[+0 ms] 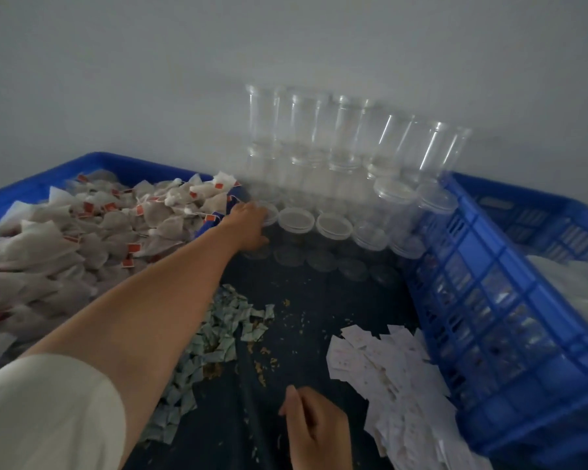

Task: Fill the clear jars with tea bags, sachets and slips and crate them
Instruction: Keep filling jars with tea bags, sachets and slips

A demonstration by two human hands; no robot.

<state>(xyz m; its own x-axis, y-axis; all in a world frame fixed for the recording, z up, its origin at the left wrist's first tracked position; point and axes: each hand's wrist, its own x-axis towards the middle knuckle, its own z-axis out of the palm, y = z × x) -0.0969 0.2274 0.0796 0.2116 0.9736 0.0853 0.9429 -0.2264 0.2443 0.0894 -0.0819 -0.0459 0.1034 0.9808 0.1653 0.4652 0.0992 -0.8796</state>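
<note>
In the head view, the left hand (248,228) is stretched to the end jar (269,214) of the front row, with its fingers seemingly closed round it, though blurred. The right hand (316,425) is loosely curled, and nothing is seen in it. If the jar is dragged sideways, the stacked jars (319,137) behind could be toppled. These jars look empty. Tea bags (82,232) are heaped in the left crate (99,161), and the right crate (489,300) seems to hold jars.

Blue tub (99,161) of white, red-tagged tea bags (82,232) left of the left hand (250,225), colourless clear jars (297,225) at it, grey-green printed sachets (218,323) and white speckled slips (387,368) flanking the right hand (316,425) on the navy table (319,293), blue lattice crate (489,300) beyond!
</note>
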